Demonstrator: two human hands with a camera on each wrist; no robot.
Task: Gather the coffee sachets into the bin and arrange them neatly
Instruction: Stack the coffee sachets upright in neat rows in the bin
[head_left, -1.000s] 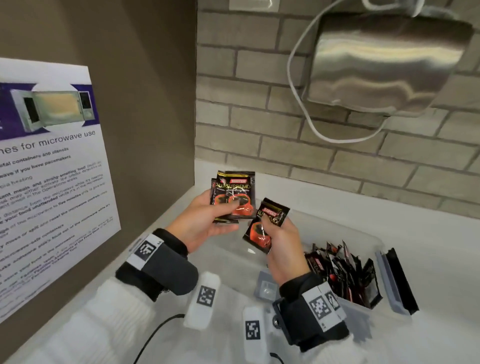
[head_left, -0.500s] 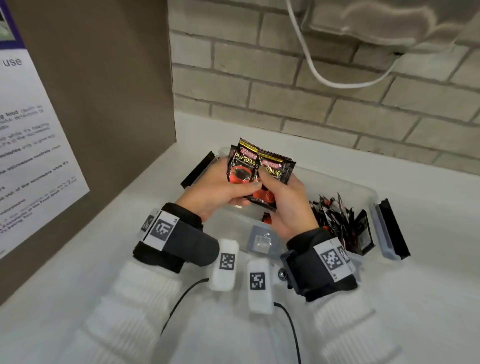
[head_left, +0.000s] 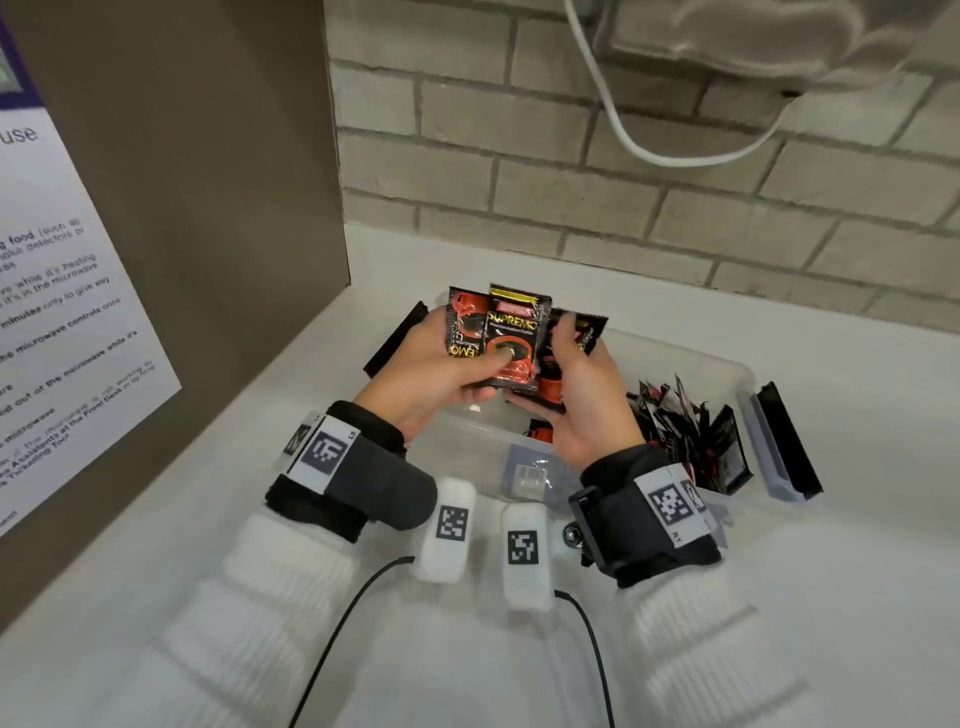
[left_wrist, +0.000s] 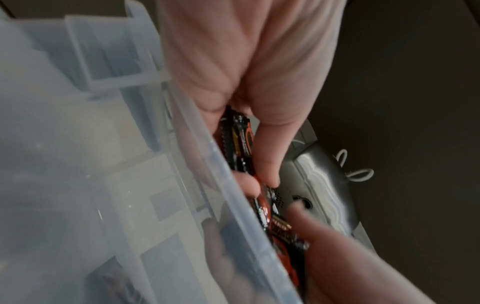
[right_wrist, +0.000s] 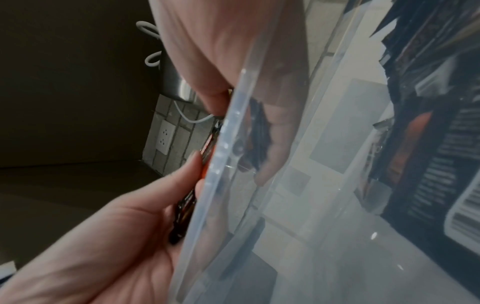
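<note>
Both hands pinch a small fan of coffee sachets (head_left: 511, 340) above the clear bin (head_left: 727, 371): left hand (head_left: 431, 371) thumb on front, right hand (head_left: 582, 395) behind. They look light, thin and slippery, best gripped flat across the faces. Long axes stand roughly upright, the front label facing the person.

The sachets (head_left: 511, 343) at the centre of the frame were black with red cups and yellow lettering. More black and red ones (head_left: 685, 431) stood at the right end of the clear, faintly bluish bin (head_left: 727, 374). Black-and-white square codes marked the dark wristbands (head_left: 358, 467) and two white pods (head_left: 447, 530). The sleeves (head_left: 270, 597) were white, the counter (head_left: 857, 571) white, the upper wall (head_left: 519, 130) pale grey brick, the left panel (head_left: 182, 182) brown.
</note>
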